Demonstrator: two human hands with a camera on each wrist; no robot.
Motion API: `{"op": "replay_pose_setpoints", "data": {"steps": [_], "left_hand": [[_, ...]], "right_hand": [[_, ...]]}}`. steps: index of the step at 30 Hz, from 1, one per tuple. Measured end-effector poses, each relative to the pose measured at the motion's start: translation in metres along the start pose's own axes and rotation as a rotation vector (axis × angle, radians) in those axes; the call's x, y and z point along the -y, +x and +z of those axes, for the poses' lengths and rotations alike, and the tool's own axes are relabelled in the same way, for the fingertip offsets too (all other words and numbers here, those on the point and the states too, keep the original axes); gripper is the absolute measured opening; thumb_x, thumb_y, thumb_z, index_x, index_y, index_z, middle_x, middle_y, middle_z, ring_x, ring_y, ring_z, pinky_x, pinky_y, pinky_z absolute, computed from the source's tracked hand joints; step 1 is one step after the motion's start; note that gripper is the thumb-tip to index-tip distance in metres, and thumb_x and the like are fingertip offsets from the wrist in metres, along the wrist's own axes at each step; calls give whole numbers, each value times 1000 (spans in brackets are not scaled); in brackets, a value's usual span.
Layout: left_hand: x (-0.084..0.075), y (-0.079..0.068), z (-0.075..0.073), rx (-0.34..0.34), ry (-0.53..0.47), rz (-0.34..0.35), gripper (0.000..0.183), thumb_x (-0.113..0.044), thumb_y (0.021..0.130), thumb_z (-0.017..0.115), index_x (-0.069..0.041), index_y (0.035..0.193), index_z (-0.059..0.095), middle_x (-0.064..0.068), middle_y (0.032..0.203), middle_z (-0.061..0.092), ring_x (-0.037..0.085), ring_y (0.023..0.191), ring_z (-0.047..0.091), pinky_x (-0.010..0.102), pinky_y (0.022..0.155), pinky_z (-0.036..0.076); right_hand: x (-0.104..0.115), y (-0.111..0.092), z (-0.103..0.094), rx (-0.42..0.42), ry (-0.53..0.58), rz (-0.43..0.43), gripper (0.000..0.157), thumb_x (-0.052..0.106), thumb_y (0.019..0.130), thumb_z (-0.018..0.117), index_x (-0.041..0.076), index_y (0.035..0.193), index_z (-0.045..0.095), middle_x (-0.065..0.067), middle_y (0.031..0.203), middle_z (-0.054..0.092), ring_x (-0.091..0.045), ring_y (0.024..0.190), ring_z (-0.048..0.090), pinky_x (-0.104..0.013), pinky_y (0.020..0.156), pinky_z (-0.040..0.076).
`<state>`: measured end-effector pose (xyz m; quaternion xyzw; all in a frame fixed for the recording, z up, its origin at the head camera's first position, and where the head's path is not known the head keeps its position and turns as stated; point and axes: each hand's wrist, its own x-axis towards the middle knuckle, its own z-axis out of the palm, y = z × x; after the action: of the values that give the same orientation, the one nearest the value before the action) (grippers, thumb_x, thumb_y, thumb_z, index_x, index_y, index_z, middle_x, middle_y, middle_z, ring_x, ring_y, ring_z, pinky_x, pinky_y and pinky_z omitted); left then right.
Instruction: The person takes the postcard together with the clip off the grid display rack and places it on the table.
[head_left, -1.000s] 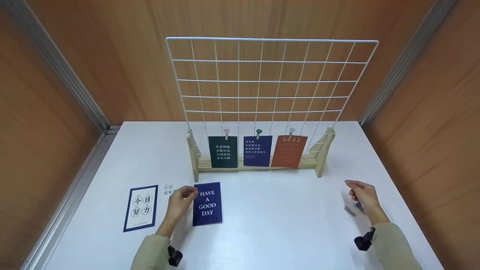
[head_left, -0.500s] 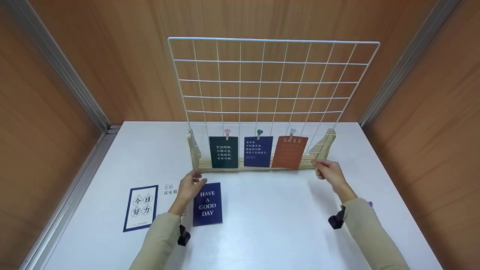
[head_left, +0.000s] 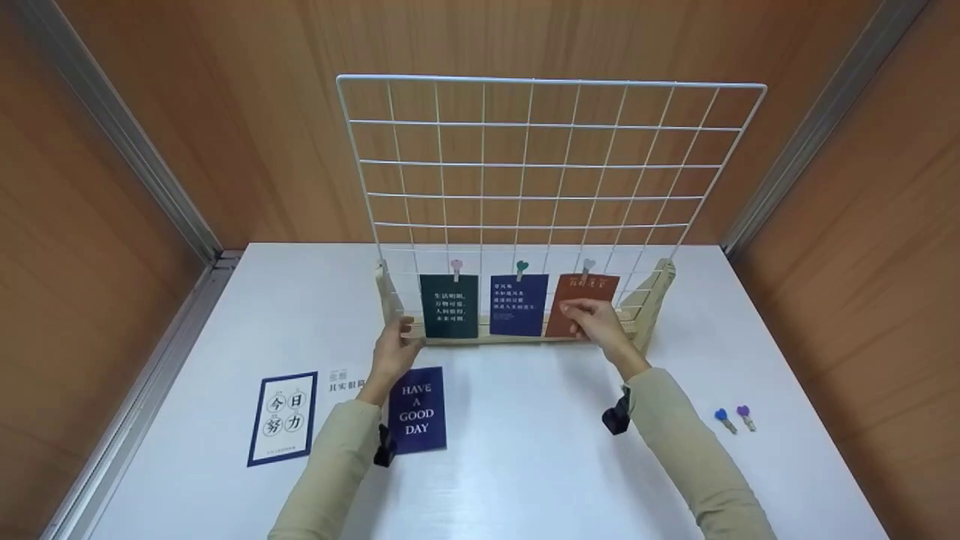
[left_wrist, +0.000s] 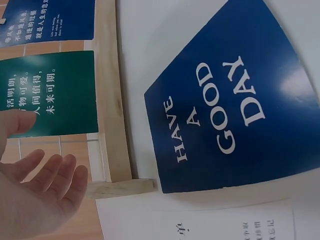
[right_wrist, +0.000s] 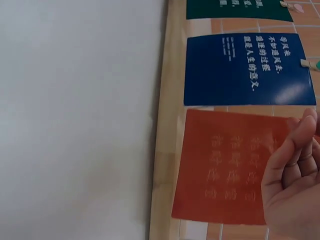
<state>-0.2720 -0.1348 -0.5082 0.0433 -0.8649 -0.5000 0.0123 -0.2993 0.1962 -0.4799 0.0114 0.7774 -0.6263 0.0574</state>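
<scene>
My left hand (head_left: 394,351), fingers relaxed and apart, reaches to the left end of the wooden stand (head_left: 484,340). In the left wrist view its thumb overlaps the lower edge of the green card (left_wrist: 60,95); contact is unclear. My right hand (head_left: 596,322) is in front of the orange card (head_left: 568,304), with bent fingers and thumb and fingertips close together. Whether the fingertips pinch anything is unclear in the right wrist view. A blue card (head_left: 517,306) hangs between those two cards. Heart-topped clips, pink (head_left: 457,267), green (head_left: 522,267) and pale grey (head_left: 589,265), sit above the cards.
A white wire grid (head_left: 551,163) rises from the stand. Left on the white table lie a blue-bordered card (head_left: 281,418), a partly covered white card (head_left: 345,382) and a dark blue HAVE A GOOD DAY card (head_left: 418,409). Blue (head_left: 725,420) and purple (head_left: 746,417) heart clips lie right.
My right hand has swung left from beside the loose clips to the orange card, uncovering those clips. The left hand has moved forward from beside the dark blue card to the stand's left end.
</scene>
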Motion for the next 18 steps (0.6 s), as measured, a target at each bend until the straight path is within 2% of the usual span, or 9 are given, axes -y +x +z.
{"op": "replay_pose_setpoints", "data": {"steps": [6, 10, 18], "left_hand": [[-6, 10, 1, -37, 34, 15, 41, -9, 83, 57, 0, 121, 46, 19, 115, 48, 29, 99, 49, 41, 82, 42], [-8, 16, 1, -50, 38, 31, 39, -7, 83, 56, 1, 120, 46, 20, 113, 48, 31, 99, 50, 42, 81, 42], [-10, 21, 4, -64, 27, 51, 38, -7, 83, 56, 2, 119, 46, 20, 112, 48, 32, 97, 51, 41, 80, 43]], "right_hand": [[12, 7, 24, 29, -37, -33, 27, 18, 85, 59, 1, 106, 62, -17, 71, 56, -16, 55, 49, -21, 48, 43], [23, 12, 39, 54, -49, -89, 26, 16, 86, 59, -1, 105, 62, -23, 79, 56, -14, 55, 49, -23, 50, 43], [45, 21, 71, 100, -23, -134, 26, 15, 86, 58, 0, 107, 62, -23, 84, 56, -10, 54, 48, -20, 49, 43]]}}
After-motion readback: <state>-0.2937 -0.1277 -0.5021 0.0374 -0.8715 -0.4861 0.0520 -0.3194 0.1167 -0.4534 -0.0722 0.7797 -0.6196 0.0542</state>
